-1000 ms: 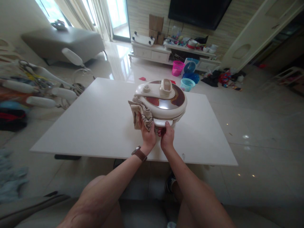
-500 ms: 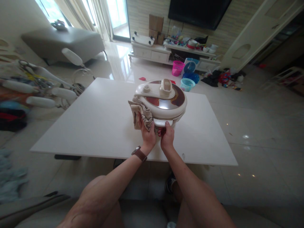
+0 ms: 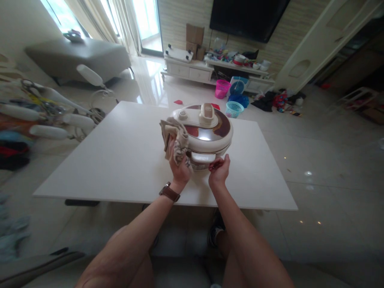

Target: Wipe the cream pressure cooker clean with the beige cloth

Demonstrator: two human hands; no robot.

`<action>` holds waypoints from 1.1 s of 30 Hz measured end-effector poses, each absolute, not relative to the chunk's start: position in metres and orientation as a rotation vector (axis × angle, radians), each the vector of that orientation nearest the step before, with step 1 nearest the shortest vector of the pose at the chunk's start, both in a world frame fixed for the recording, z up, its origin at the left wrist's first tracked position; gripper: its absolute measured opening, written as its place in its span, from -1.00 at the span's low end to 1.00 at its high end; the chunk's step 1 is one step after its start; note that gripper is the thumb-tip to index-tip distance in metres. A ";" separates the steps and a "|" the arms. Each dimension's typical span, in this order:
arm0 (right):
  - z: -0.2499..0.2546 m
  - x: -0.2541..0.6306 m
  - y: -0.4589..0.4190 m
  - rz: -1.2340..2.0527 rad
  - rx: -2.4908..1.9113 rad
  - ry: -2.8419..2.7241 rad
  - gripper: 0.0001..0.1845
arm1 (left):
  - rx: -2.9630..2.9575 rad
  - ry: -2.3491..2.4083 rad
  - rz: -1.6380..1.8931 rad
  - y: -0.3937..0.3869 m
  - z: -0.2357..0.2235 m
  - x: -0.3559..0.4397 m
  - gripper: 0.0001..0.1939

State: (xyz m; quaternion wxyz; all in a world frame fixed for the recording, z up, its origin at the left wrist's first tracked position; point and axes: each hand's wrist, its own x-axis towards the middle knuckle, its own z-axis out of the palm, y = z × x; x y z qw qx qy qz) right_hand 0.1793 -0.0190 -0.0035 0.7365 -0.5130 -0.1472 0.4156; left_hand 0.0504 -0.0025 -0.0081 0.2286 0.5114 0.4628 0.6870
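A cream electric pressure cooker [image 3: 223,138] with a glossy brown lid panel stands on the white table [image 3: 126,160]. Its front handle [image 3: 203,157] faces me. My left hand [image 3: 180,168] grips a folded beige-and-brown cloth [image 3: 175,140], held up at the cooker's left front side; whether the cloth touches the cooker cannot be made out. To the right of the handle, my right hand [image 3: 219,170] is off it, with fingers loosely curled, thumb apart and nothing visible in the grasp. The fingertips lie close to the cooker's lower front.
Beyond the table, a pink basket [image 3: 222,89] and a light-blue basket [image 3: 234,109] stand on the floor. A cluttered white TV cabinet [image 3: 180,71] lines the far wall. White lamp-like arms [image 3: 79,120] reach towards the table's left edge.
My right hand has let go of the front handle and moved right. My left hand, with the cloth, has shifted slightly left, away from the handle.
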 end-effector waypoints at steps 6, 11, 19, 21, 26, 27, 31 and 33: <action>-0.001 0.201 -0.008 0.895 -1.015 -0.121 -0.61 | 2.275 0.988 1.320 -0.021 0.034 0.060 -0.50; -0.002 0.207 -0.010 0.998 -1.073 -0.029 -0.57 | 2.055 1.116 1.378 -0.012 0.045 0.061 -0.37; 0.005 0.208 -0.011 1.019 -1.109 -0.015 -0.54 | 1.841 1.287 1.679 0.007 0.017 0.044 -0.34; 0.007 0.209 -0.011 1.022 -1.109 -0.011 -0.53 | 1.729 1.292 1.770 0.005 0.003 0.046 -0.32; 0.011 0.208 -0.009 1.032 -1.098 0.010 -0.53 | 1.192 1.301 1.819 0.004 -0.024 0.051 -0.36; 0.012 0.207 -0.009 1.034 -1.096 0.009 -0.53 | 1.050 1.308 1.812 0.006 -0.027 0.051 -0.40; 0.014 0.206 -0.008 1.037 -1.096 0.014 -0.54 | 0.528 1.387 1.692 0.013 -0.036 0.055 -0.55; 0.016 0.207 -0.008 1.040 -1.098 0.026 -0.54 | 0.401 1.425 1.620 0.007 -0.040 0.062 -0.57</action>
